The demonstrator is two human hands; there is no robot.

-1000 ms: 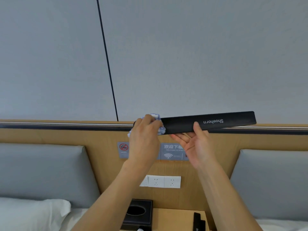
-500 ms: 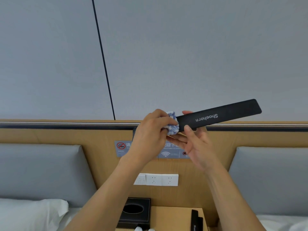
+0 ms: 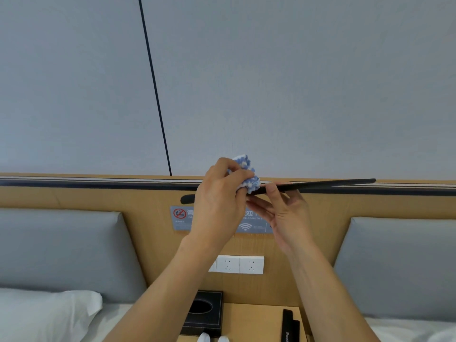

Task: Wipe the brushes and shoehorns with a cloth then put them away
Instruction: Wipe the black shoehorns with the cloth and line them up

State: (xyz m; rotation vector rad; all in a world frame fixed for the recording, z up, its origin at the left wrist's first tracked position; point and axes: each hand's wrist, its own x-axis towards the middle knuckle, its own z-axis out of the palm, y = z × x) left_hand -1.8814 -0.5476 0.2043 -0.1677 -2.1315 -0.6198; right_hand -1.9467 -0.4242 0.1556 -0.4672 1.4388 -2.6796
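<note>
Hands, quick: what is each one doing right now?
Left hand: closed, gripping the cloth.
Right hand: closed, pinching the shoehorn.

Single head-worn view, close behind the raised hands, facing the wooden headboard [image 3: 98, 198] straight on.

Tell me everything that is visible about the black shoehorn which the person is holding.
The shoehorn is a long, thin, flat black strip that looks like matte plastic. It is seen almost edge-on, held in the air roughly level, its right end slightly higher. The right hand holds it near the middle, thumb on top and fingers under it. The left hand presses a blue and white cloth against it. Its rounded left end shows beyond the left hand. No lettering can be read in this pose.
</note>
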